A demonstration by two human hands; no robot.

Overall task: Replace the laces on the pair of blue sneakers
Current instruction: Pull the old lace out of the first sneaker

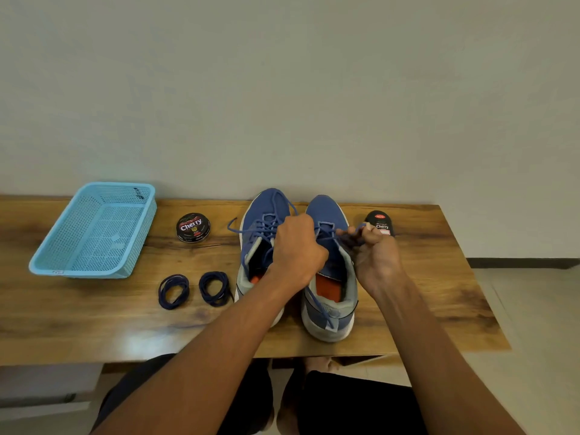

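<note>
At the centre right of the frame my right hand pinches the old lace between thumb and curled fingers, and I think it holds the lace sideways so that it can slide out of the eyelets of the right shoe. My left hand is at the centre, closed in a fist over the tongue area between the two shoes; its fingers are turned away from the camera, so I cannot tell what exactly they grip, but lace strands come out near its knuckles, and it probably steadies the shoe or keeps the other strand tight. The left shoe stands just beside the right one, touching it or nearly, both with toes toward the wall and heels toward me, which gives me the openings and the eyelets in easy reach. Its blue lace is loose and one end hangs over its left side onto the table. So the step in hand, I judge, is removing the old laces, and the task is at an early stage. Left of the shoes, in the lower centre, two coils of dark new laces lie ready and near. Farther left are a polish tin and a blue basket in the left part, and a second polish item behind my right hand.
</note>
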